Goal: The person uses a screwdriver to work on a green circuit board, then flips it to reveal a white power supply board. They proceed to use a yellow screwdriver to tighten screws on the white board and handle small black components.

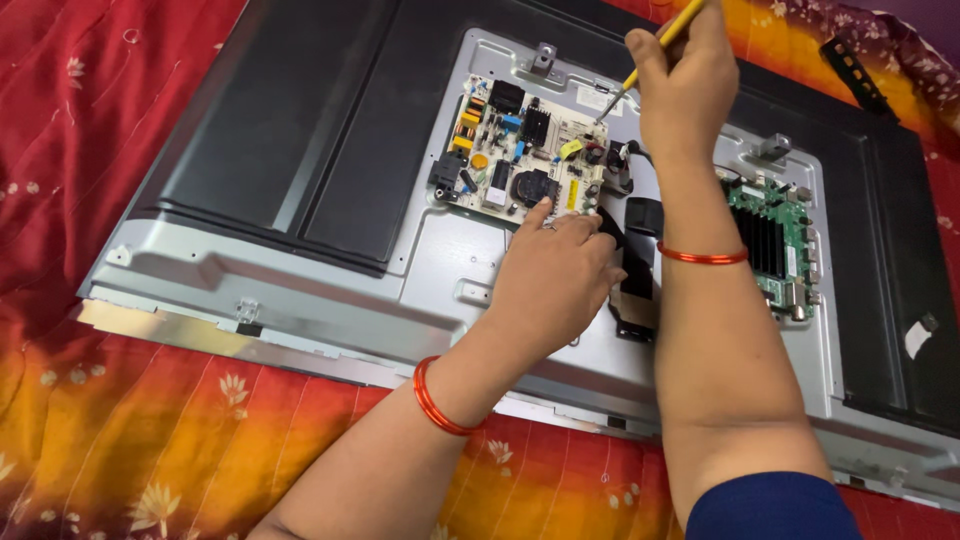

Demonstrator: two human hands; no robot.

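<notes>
From the head camera, a flat television (300,150) lies face down on a red and orange flowered bedspread (150,440), and it fills most of the frame. Its back cover is already off over the middle and right, so the grey metal plate (440,260) and the boards on it are bare; the dark panel at upper left is still in place.

The right hand (685,85), at the top centre of the frame, is closed around a yellow-handled screwdriver (655,45). The tip of the tool comes down at the upper right corner of the pale circuit board (520,155) in the middle of the frame. I cannot tell whether it sits in a screw head there, for the spot is too small to make out.

The left hand (555,275) lies just below that board, in the centre of the frame. Its forefinger touches the board's lower edge, and the other fingers are curled around something black near the cables (640,215); what exactly it pinches I cannot tell.

The green circuit board (770,240) at the right still sits on the plate, and so does the pale one. A loose black strip (850,70) lies on the bedspread at upper right.

As I judge it, the opening-up is done and the work at the pale board is only in its early part, since nothing has been lifted out.
</notes>
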